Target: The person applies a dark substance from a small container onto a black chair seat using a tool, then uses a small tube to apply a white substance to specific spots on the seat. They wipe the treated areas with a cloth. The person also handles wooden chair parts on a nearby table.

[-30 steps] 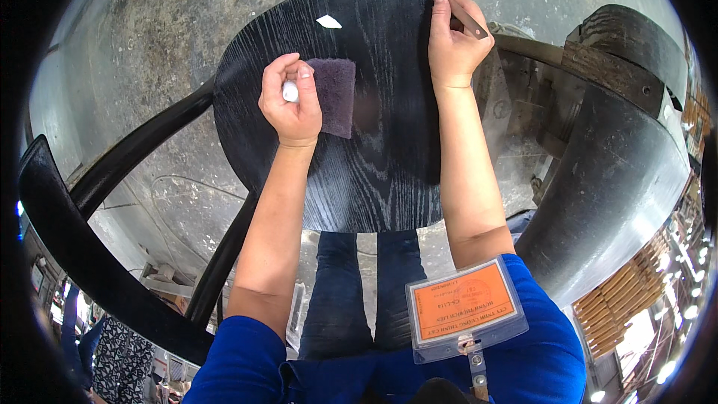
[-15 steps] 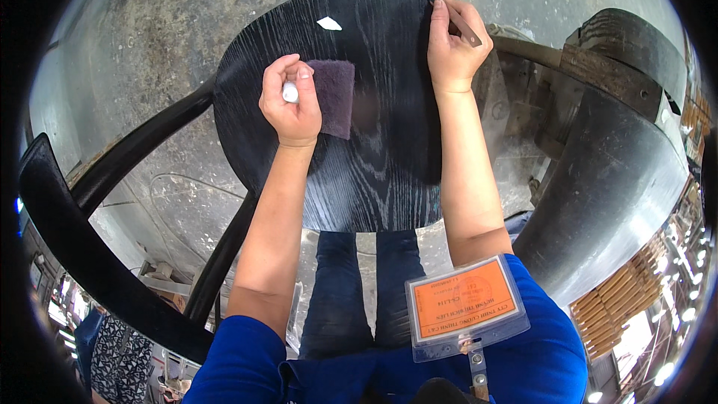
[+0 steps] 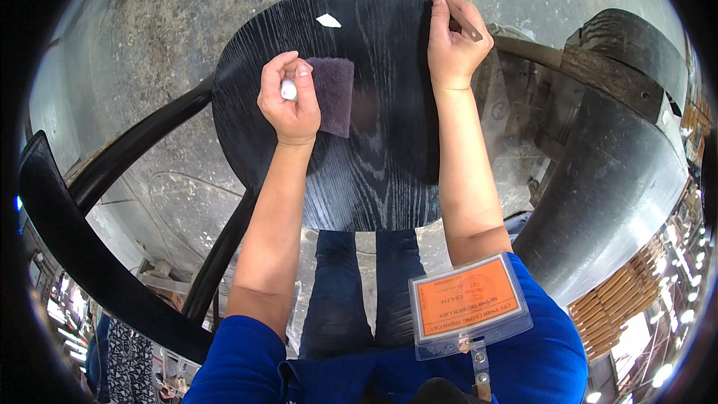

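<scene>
A black wood-grained chair seat (image 3: 381, 179) lies flat in front of me. My right hand (image 3: 455, 52) is at its far right edge, fingers pinched round a narrow flat brownish strip (image 3: 468, 27) with a small hole near its end; a dark tip shows beyond the fingertips. My left hand (image 3: 290, 108) hovers over the left of the seat, curled round a small white object (image 3: 289, 90) with a rounded end, the rest hidden in the palm. Partly behind that hand, a purple-grey abrasive pad (image 3: 335, 97) lies on the seat. Farther off sits a small white scrap (image 3: 327, 21).
The chair's curved black backrest (image 3: 97, 269) and its struts stand at the left. Close to my right arm is a large dark curved piece (image 3: 598, 187) with a wooden rail. Stained concrete floor (image 3: 172, 37) surrounds the seat. Stacked wooden parts (image 3: 609, 284) are at the lower right.
Both hands keep their grips and have barely moved. The strip in my right hand has tilted slightly. The whole view has shifted a little.
</scene>
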`<state>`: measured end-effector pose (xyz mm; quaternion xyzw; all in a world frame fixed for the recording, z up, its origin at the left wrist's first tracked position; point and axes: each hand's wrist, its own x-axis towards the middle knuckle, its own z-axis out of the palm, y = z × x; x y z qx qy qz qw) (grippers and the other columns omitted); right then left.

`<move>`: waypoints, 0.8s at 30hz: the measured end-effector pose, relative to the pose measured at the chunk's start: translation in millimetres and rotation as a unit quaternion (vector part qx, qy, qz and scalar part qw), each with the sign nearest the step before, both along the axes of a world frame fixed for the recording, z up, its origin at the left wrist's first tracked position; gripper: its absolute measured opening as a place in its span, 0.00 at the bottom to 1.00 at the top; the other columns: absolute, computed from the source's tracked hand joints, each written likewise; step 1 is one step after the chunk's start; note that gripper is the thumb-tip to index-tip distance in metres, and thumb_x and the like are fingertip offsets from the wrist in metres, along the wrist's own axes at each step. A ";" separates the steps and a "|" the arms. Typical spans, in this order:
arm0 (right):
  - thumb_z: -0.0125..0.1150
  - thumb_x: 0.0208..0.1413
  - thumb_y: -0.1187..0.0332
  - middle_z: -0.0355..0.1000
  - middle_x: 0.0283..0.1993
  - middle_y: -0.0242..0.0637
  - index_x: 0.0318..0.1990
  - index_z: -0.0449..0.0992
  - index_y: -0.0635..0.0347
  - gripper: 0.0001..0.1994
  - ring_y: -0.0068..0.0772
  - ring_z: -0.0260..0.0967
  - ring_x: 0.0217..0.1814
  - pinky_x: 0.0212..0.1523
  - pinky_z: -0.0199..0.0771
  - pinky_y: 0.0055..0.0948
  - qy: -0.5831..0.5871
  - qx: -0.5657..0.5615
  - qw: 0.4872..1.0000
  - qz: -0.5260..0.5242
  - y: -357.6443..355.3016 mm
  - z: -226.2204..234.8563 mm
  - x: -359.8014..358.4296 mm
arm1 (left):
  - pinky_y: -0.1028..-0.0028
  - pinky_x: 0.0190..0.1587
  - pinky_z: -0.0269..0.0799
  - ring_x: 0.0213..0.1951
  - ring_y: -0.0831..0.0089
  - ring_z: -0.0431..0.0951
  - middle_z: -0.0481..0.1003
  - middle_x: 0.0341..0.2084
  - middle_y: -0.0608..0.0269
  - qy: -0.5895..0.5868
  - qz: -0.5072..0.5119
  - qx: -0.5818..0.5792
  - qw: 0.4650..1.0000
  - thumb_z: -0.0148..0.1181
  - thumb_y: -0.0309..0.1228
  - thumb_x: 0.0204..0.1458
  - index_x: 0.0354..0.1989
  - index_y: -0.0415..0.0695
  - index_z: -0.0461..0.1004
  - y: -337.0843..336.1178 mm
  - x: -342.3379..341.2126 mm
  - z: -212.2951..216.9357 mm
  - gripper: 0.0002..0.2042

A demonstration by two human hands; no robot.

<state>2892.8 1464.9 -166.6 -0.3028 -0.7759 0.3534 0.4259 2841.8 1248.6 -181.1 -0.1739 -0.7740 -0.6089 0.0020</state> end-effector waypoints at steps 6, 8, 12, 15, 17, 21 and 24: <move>0.65 0.50 0.73 0.76 0.25 0.36 0.30 0.80 0.62 0.02 0.25 0.70 0.23 0.25 0.69 0.21 0.006 0.001 1.000 0.004 0.6 -2.9 0.5 | 0.76 0.35 0.72 0.28 0.76 0.76 0.76 0.24 0.61 -0.004 0.004 0.003 1.000 0.56 0.25 0.55 0.43 0.36 0.71 0.2 0.5 -0.4 0.09; 0.66 0.50 0.73 0.76 0.25 0.37 0.31 0.80 0.62 0.02 0.25 0.70 0.23 0.25 0.69 0.21 0.002 -0.005 1.000 0.006 0.8 -3.7 0.8 | 0.77 0.35 0.72 0.28 0.76 0.76 0.76 0.24 0.61 -0.004 0.005 0.006 1.000 0.56 0.25 0.55 0.43 0.36 0.71 -0.1 0.6 -0.7 0.09; 0.65 0.50 0.73 0.76 0.26 0.37 0.31 0.80 0.62 0.02 0.25 0.70 0.23 0.25 0.69 0.22 0.011 0.010 1.000 0.006 0.8 -4.3 -0.4 | 0.77 0.36 0.72 0.29 0.76 0.76 0.76 0.25 0.62 -0.004 0.008 -0.002 1.000 0.55 0.24 0.55 0.43 0.36 0.71 -0.3 0.8 -0.8 0.08; 0.65 0.50 0.74 0.76 0.26 0.37 0.31 0.80 0.62 0.02 0.25 0.70 0.23 0.26 0.69 0.22 0.013 0.016 1.000 0.007 0.7 -4.1 -0.5 | 0.77 0.36 0.72 0.29 0.76 0.76 0.76 0.25 0.62 -0.005 0.006 0.003 1.000 0.55 0.23 0.55 0.43 0.35 0.71 -0.1 0.8 -0.6 0.08; 0.65 0.50 0.74 0.75 0.25 0.37 0.31 0.80 0.62 0.02 0.25 0.70 0.23 0.26 0.69 0.22 0.012 0.015 1.000 0.007 1.1 -4.1 -0.2 | 0.77 0.36 0.72 0.29 0.77 0.76 0.76 0.25 0.62 -0.003 0.004 0.007 1.000 0.55 0.23 0.55 0.43 0.35 0.71 0.2 0.2 -0.7 0.08; 0.64 0.50 0.74 0.75 0.25 0.36 0.30 0.79 0.62 0.02 0.24 0.70 0.23 0.25 0.69 0.21 0.027 0.000 1.000 0.015 1.5 -4.9 -0.8 | 0.78 0.36 0.72 0.29 0.77 0.76 0.76 0.25 0.61 -0.007 0.002 0.021 1.000 0.55 0.22 0.55 0.43 0.35 0.71 0.8 0.8 -1.0 0.09; 0.64 0.50 0.75 0.75 0.26 0.36 0.30 0.79 0.63 0.02 0.24 0.70 0.23 0.25 0.69 0.21 0.019 0.005 1.000 0.015 1.0 -4.8 -0.9 | 0.78 0.36 0.72 0.29 0.77 0.76 0.76 0.25 0.62 -0.007 0.005 0.013 1.000 0.55 0.22 0.55 0.43 0.35 0.71 0.8 1.4 -0.7 0.09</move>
